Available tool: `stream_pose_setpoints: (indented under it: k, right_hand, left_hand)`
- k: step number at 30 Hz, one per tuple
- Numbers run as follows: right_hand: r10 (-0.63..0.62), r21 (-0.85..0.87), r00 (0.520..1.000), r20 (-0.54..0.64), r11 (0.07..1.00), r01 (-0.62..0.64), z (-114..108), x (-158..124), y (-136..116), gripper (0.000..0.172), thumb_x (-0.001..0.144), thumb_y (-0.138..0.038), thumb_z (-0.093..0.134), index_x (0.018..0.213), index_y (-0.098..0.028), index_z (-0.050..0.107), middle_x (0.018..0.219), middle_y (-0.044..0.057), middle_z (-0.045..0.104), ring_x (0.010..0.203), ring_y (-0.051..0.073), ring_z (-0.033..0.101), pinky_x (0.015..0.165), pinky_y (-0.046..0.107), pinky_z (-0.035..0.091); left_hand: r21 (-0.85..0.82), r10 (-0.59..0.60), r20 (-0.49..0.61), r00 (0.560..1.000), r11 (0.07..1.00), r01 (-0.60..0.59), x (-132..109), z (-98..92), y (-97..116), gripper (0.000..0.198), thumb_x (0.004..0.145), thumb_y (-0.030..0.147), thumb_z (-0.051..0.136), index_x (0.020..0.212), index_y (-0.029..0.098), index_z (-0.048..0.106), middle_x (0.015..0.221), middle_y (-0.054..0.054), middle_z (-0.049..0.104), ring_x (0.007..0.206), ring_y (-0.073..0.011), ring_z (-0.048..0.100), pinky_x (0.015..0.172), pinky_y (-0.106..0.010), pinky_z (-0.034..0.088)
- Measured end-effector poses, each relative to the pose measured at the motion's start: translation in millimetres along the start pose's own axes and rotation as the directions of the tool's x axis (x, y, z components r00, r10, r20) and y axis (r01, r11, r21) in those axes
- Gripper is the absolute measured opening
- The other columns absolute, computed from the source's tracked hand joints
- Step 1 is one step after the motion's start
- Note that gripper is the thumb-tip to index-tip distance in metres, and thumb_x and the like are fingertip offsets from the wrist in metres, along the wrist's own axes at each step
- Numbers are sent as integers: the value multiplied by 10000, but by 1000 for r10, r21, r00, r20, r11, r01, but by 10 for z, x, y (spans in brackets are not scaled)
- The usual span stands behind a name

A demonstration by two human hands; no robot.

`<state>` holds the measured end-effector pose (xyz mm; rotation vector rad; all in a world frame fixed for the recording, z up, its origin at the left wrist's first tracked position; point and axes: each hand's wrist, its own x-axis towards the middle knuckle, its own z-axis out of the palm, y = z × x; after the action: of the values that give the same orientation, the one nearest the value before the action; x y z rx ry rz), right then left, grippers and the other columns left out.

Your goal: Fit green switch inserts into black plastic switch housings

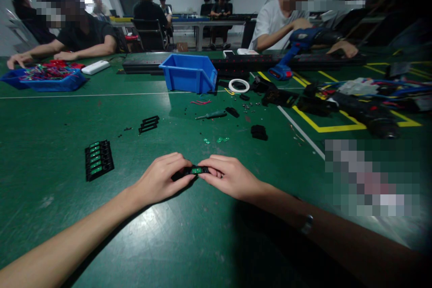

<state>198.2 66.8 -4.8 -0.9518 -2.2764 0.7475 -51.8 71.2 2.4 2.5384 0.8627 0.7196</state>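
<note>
Between my two hands is a small black plastic housing with a green circuit board in it, held low over the green table. My left hand is closed, pinching the housing's left end between thumb and fingers. At the other end, my right hand grips it the same way, and its fingers cover part of the black plastic. A row of several similar black housings with green boards lies to the left. Beyond my left hand are several slim black frames. Loose green boards lie just past my hands.
A blue bin stands ahead, with a screwdriver, a white ring and small screws nearer me. Black parts sit to the right. Further right are a blue power drill and wire bundles. Co-workers sit across the table.
</note>
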Motion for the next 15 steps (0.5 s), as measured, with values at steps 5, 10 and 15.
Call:
stream_pose_setpoints:
  k: [5, 10, 15]
  right_hand:
    - [-11, -6, 1000, 5, 1000, 11, 21, -9, 22, 174, 951, -210, 671, 1121, -187, 704, 768, -22, 533, 692, 124, 522, 637, 241, 380]
    - [-12, -16, 1000, -1, 1000, 12, 27, -6, 22, 166, 951, -212, 671, 1110, -184, 708, 772, -19, 540, 691, 124, 526, 634, 241, 383]
    - [-2, -26, 1000, 5, 1000, 2, 28, -6, 15, 168, 957, -219, 661, 1115, -187, 708, 784, -12, 554, 699, 128, 536, 640, 242, 389]
  left_hand:
    - [7, -16, 25, 1000, 1000, 16, 8, -2, 0, 179, 985, 302, 599, 1074, 150, 634, 829, -28, 592, 774, -155, 538, 697, -282, 415]
    - [12, -31, 49, 998, 999, 31, 14, 2, -1, 180, 992, 316, 587, 1059, 154, 631, 825, -24, 587, 772, -154, 533, 696, -282, 413]
    - [25, -32, 51, 998, 999, 30, 16, 5, 6, 184, 994, 322, 584, 1049, 153, 630, 822, -24, 588, 771, -155, 532, 694, -283, 411]
